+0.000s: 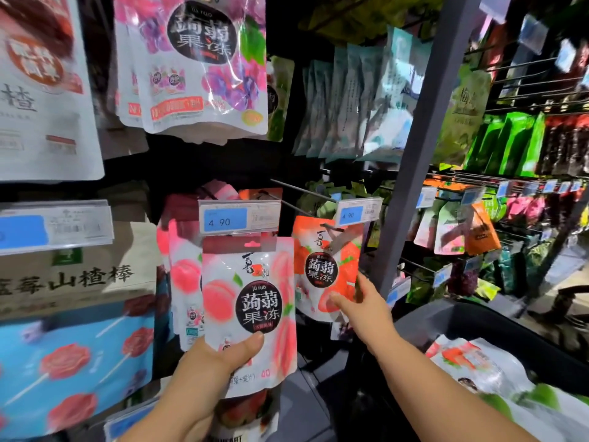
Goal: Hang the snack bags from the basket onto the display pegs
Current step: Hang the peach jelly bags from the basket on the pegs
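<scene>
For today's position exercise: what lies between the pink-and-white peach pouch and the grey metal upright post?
An orange-red strawberry plastic pouch, held by the right hand, in the head view.

Glossy plastic peach bag and strawberry bag, thin bare metal peg, matt dark plastic basket.

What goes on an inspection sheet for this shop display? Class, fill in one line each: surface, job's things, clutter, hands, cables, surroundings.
Surface: dark display wall with metal pegs and price tags.
Job's things: peach bag and strawberry bag are up at the pegs; whether they are hooked on cannot be told. The basket, lower right, holds more bags.
Clutter: cardboard box at left.
Hands: left hand grips the peach bag's bottom; right hand pinches the strawberry bag's lower edge.
Cables: nothing seen.
Surroundings: grey post, with further racks of hanging packets beyond it.
</scene>
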The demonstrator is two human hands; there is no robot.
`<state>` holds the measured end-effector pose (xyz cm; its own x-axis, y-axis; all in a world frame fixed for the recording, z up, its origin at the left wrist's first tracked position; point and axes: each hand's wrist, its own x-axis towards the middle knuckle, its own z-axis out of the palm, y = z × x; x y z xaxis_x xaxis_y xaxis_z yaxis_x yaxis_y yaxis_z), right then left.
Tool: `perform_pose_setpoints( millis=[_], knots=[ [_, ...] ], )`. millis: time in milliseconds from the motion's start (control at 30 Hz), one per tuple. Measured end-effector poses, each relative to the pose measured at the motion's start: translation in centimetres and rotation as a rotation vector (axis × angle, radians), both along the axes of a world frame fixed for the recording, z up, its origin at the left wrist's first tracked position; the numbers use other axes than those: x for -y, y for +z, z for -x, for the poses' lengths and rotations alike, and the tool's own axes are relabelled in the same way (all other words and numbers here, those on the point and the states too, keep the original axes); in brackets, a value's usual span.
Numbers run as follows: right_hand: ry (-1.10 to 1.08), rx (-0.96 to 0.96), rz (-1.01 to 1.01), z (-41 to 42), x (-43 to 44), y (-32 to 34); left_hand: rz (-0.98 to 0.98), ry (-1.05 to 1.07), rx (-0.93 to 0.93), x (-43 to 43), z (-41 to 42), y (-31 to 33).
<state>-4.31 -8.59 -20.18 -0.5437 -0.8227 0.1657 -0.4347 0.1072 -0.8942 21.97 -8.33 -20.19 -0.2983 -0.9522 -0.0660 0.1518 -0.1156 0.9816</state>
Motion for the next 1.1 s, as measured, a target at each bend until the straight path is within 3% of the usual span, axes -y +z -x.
perform_pose_setpoints(
  millis=[67, 133, 200, 333, 433, 967, 1100],
  knots=[
    [-0.102, -0.206, 0.062, -1.4, -1.0, 0.7, 0.011, 0.003, 0.022, -0.1, -0.1, 0.0],
    [-0.067, -0.271, 0.212, -3.3, -2.0, 1.6, -0.005, 0.006, 0.012, 0.0, -0.3, -0.1],
    [0.102, -0.141, 0.229, -4.8, -2.3, 2.0, -0.013, 0.009, 0.01, 0.0, -0.4, -0.2],
    [0.519, 0.184, 0.044, -7.2, -2.0, 1.9, 0.007, 0.002, -0.015, -0.4, -0.8, 0.1],
    [0.649, 0.324, 0.057, -8.3, -1.5, 1.4, 0.015, -0.015, -0.063, -0.7, -1.1, 0.6],
    [0.61, 0.347, 0.1, -10.4, 0.1, 2.0, 0.045, 0.048, -0.163, 0.1, -1.8, 0.8],
    [0.554, 0.3, 0.114, -10.7, 0.5, 1.9, 0.093, 0.138, -0.044, 1.0, -1.9, 0.3]
  ],
)
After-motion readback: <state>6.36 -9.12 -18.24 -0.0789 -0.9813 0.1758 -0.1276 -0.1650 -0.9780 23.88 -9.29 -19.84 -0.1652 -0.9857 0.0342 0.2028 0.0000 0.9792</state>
